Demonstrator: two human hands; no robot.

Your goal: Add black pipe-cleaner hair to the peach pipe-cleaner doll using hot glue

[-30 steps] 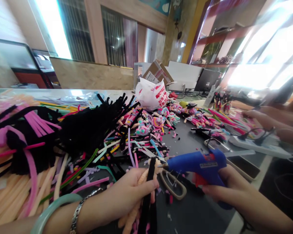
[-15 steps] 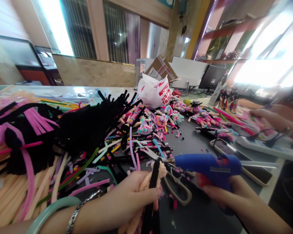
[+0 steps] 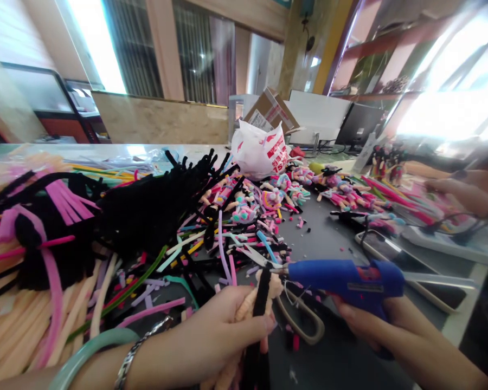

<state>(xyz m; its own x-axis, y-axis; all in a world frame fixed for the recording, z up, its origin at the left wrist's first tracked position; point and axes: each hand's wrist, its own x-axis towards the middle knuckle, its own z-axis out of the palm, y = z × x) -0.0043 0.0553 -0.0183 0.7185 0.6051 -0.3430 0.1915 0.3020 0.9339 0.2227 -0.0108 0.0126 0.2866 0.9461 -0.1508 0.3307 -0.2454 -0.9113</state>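
My left hand point(image 3: 231, 327) is closed around a peach and black pipe-cleaner doll point(image 3: 262, 295), with a black strip running down its front and its lower part hidden by my fingers. In my right hand point(image 3: 370, 325) is a blue glue gun point(image 3: 345, 279), its handle gripped and a clear glue stick point(image 3: 439, 280) poking out of its back. The nozzle tip is at the top of the doll, at the black strip; whether they touch I cannot tell. Scissors point(image 3: 309, 325) lie on the table just behind the nozzle.
Black pipe-cleaner bundles point(image 3: 146, 208) and peach ones point(image 3: 24, 325) cover the left. Finished-looking small dolls point(image 3: 270, 197) and cut scraps fill the middle, before a white plastic bag point(image 3: 258, 151). A phone point(image 3: 406, 265) lies right; beyond it is another person's hand point(image 3: 459, 189).
The view has shifted slightly. The glue gun's nozzle has stayed close to the doll's top, and a thin thread of glue now shows below it. Both hands keep their holds.
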